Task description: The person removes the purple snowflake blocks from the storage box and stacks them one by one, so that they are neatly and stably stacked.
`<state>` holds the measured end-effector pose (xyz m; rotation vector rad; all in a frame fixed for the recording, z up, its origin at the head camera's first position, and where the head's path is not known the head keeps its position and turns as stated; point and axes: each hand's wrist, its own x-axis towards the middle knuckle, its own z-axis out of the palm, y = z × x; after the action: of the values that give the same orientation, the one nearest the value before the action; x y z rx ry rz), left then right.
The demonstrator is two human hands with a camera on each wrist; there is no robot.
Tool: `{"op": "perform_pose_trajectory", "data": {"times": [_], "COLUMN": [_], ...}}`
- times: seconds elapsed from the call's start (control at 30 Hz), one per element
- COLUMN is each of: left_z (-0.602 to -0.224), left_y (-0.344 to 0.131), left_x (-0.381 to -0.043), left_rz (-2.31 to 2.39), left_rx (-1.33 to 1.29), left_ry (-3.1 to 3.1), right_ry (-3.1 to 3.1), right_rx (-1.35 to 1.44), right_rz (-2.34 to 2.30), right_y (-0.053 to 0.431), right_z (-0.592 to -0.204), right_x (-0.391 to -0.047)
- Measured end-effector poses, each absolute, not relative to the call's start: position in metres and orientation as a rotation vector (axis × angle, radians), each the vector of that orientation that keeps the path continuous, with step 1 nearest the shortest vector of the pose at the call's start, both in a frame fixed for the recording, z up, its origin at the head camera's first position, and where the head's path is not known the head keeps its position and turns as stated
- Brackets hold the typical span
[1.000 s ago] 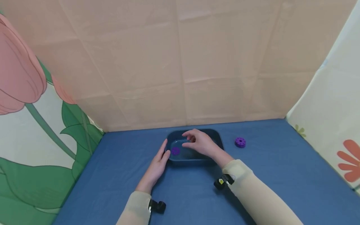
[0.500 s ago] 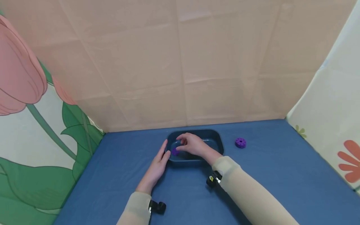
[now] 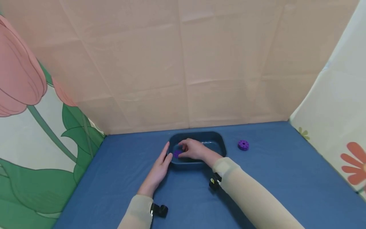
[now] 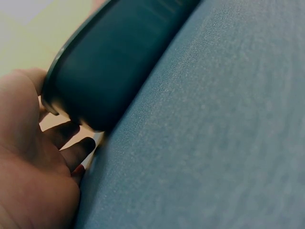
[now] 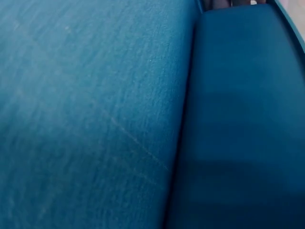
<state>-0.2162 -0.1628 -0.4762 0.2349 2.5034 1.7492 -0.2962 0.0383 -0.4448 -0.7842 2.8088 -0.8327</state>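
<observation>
A dark blue tray (image 3: pixel 197 165) with raised walls stands on the blue-covered table. My left hand (image 3: pixel 156 170) rests against its left end in the head view, with the index finger along the side and the thumb at the near corner. In the left wrist view, the left fingers (image 4: pixel 78 152) touch the tray's outer wall (image 4: pixel 105 71). My right hand (image 3: pixel 193 150) reaches into the tray, its thumb and fingers curved and spread apart. The thumb tip overlaps a purple disc (image 3: pixel 177 154) on the tray's left side. The right wrist view mostly shows the tray's outer wall (image 5: pixel 243 105).
A second purple disc (image 3: pixel 243 145), with small holes around its face, lies on the table (image 3: pixel 271 165) right of the tray. A beige sheet (image 3: pixel 143 70) hangs behind the table, and printed flower sheets stand at both sides.
My right hand has moved left and lower inside the tray, until its thumb tip overlaps the purple disc. The left hand and the tray have stayed in place.
</observation>
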Motion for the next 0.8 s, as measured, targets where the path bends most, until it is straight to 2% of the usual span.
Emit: {"op": "perform_pose_trajectory", "data": {"times": [0.8], "left_z": [-0.4783], "left_y": [-0.1639], "left_x": [-0.2174], "left_rz": [1.761], "left_rx": [0.216], "left_ry": [2.484], "right_ry": [2.774], "right_rx": [-0.915], "right_rz": [-0.723], "right_y": [0.0379], "right_z": [-0.4492], "right_x": [-0.2933]}}
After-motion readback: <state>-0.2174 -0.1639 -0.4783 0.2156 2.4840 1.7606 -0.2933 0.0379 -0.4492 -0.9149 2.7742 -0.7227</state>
